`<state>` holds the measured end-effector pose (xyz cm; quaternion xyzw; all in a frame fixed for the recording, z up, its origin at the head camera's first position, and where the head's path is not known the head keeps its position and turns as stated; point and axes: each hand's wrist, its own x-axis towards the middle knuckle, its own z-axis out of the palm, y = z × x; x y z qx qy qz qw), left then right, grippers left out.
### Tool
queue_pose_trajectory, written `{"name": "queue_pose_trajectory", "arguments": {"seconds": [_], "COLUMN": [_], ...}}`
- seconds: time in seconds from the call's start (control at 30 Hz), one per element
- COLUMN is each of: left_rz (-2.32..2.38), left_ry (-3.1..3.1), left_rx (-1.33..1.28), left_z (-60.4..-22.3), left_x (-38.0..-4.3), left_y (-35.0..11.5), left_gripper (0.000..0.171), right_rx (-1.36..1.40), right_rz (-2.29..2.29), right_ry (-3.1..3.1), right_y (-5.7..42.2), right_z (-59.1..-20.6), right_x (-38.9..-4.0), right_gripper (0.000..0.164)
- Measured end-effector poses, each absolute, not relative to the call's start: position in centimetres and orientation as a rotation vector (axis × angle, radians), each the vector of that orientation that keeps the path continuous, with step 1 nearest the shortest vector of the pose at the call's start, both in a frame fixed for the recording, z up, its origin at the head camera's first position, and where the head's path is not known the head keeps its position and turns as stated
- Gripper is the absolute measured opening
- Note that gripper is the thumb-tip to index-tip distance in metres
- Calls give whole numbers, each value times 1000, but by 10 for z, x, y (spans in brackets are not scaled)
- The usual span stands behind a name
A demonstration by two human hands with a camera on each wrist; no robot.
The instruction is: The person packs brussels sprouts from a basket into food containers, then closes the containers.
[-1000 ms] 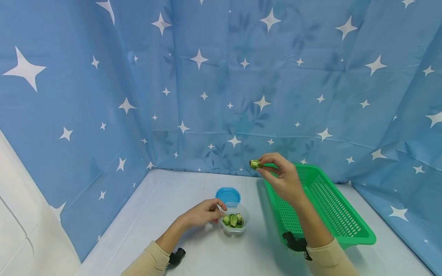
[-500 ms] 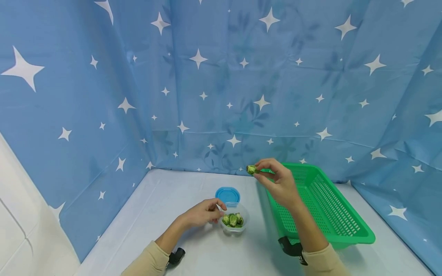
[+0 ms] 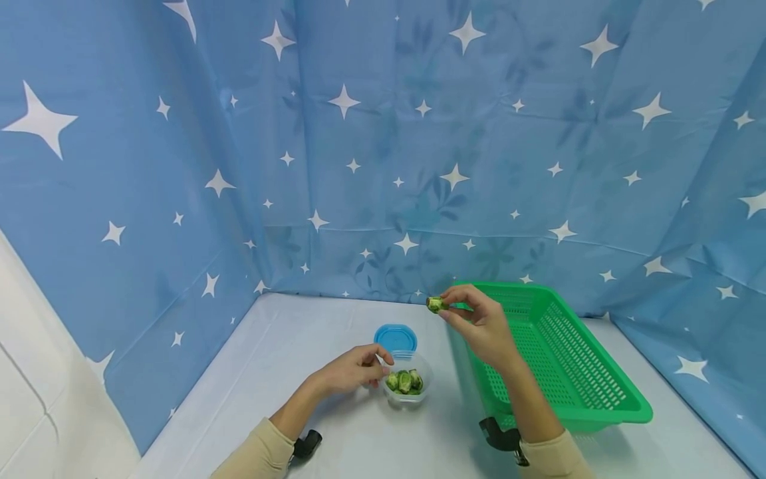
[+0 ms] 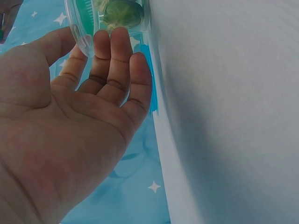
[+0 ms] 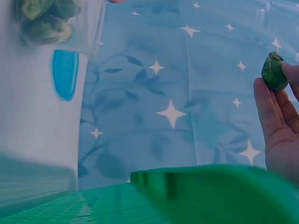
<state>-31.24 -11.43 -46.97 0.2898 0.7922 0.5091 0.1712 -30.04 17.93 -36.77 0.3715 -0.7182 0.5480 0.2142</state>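
Observation:
In the head view my right hand [image 3: 479,326] pinches a green Brussels sprout [image 3: 435,304] between thumb and fingertips, held up above the table. The right wrist view shows the same sprout [image 5: 274,71] at the fingertips. My left hand [image 3: 352,370] is at the left side of a small clear plastic container [image 3: 404,403], with thumb and fingers at its rim. Inside the container lie several Brussels sprouts [image 3: 404,382]. In the left wrist view the fingers [image 4: 120,60] are bent toward the container wall, and its rim [image 4: 84,42] comes between thumb and fingers.
A blue lid [image 3: 395,338] lies on the white table [image 3: 311,332] just behind the container. To the right stands a large green slotted basket [image 3: 616,379], partly hidden by the right forearm. A blue curtain [image 3: 383,153] with white stars hangs behind the table.
My right hand has moved a little to the left and down with the sprout, drawing away from the basket. The left hand and the container have stayed put.

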Motion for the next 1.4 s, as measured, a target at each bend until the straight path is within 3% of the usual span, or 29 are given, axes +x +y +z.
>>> {"name": "queue_pose_trajectory", "arguments": {"seconds": [1.4], "left_rz": [1446], "left_ry": [2267], "left_rx": [811], "left_z": [-470], "left_x": [-312], "left_y": [-114], "left_gripper": [27], "right_rx": [1080], "right_rz": [1505], "right_ry": [-2197], "right_y": [172], "right_z": [-388], "right_x": [-306], "right_gripper": [15]}}
